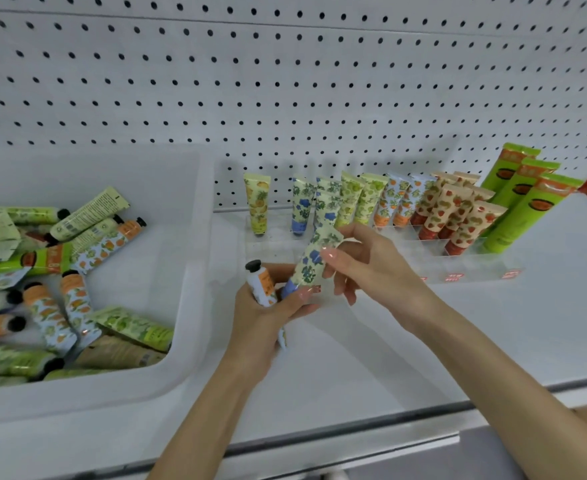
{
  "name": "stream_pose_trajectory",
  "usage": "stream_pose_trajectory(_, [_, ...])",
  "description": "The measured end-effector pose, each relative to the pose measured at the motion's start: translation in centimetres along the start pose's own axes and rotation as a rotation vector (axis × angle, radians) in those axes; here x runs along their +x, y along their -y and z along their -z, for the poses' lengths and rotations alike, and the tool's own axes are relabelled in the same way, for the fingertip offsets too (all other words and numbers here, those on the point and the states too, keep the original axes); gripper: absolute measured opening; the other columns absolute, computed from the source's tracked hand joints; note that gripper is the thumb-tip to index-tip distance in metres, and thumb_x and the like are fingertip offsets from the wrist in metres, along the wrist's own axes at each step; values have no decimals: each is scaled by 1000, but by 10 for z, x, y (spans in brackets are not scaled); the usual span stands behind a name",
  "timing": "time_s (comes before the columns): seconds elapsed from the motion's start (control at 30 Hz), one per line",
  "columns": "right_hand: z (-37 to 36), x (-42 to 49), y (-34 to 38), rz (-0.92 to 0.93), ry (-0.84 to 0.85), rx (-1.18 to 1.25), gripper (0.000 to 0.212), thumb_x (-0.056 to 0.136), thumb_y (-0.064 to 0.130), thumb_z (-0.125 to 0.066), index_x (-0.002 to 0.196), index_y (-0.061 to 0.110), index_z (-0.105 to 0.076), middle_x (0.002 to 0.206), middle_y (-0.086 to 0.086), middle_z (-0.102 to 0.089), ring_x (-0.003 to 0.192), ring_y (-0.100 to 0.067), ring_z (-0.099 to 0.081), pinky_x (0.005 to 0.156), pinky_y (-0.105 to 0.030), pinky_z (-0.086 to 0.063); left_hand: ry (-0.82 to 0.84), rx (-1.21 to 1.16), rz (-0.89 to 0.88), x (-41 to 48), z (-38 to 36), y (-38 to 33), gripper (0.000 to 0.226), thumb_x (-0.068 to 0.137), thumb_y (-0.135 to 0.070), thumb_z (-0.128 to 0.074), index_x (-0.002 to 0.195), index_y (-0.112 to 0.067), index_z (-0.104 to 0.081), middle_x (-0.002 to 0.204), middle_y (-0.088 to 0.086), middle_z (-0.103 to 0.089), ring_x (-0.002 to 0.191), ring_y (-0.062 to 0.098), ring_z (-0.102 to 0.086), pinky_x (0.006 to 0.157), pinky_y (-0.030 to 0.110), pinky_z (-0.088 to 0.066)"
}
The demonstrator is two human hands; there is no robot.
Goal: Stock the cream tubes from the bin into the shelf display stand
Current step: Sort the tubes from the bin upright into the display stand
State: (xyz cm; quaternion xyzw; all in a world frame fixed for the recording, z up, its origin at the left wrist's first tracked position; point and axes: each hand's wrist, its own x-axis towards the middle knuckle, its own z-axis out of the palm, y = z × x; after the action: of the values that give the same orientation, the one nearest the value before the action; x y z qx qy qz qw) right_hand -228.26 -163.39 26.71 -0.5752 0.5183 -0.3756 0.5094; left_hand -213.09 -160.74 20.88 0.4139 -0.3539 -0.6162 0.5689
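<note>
- The right hand (364, 261), at the centre of the frame, pinches the soft blue-flowered plastic tube (311, 263) near its flat crimped end; its blue cap points down toward the left hand (267, 310)
- The left hand, just beside it, curls round a slim orange-print tube with a black cap (262, 284)
- The flowered tube is best carried cap-down to a free slot by its matching tubes in the clear acrylic display stand (475, 268), centre right, then lowered straight so it stands upright
- A light grip seems wise: the glossy wall probably dents and slips
- More tubes lie loose in the white plastic bin (184, 323) at the left
</note>
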Motion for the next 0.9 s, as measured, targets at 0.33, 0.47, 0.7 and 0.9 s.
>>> stream_pose_trajectory(0.33, [15, 16, 33, 135, -170, -127, 11, 88, 9, -64, 79, 4, -67, 59, -3, -67, 53, -16, -64, 53, -24, -55, 11, -68, 30, -1, 19, -5, 26, 80, -11, -64, 103, 1, -63, 100, 13, -71, 89, 26, -72, 71, 28, -59])
stream_pose_trajectory(0.47, [15, 35, 37, 207, -299, -280, 11, 90, 13, -63, 84, 5, -68, 64, -5, -68, 58, -19, -68, 62, -34, -59, 25, -109, 66, 1, 18, -5, 19, 89, -7, -58, 106, 0, -62, 92, 13, -70, 82, 22, -73, 67, 31, -59])
stream_pose_trajectory(0.7, [-5, 57, 14, 261, -344, -500, 12, 91, 13, -61, 89, 1, -62, 68, -7, -68, 59, -16, -68, 67, -40, -59, 15, 1, 62, 4, 23, -2, 7, 92, -15, -59, 97, -11, -63, 53, 1, -52, 38, 12, -41, 40, 21, -35])
stream_pose_trajectory(0.9, [-6, 64, 9, 282, -357, -612, 13, 91, 15, -61, 88, 2, -62, 67, -7, -68, 60, -13, -68, 68, -40, -59, 18, 32, 114, 9, 23, 1, 30, 79, -38, -63, 93, -12, -61, 42, -7, -41, 33, 7, -36, 39, 17, -32])
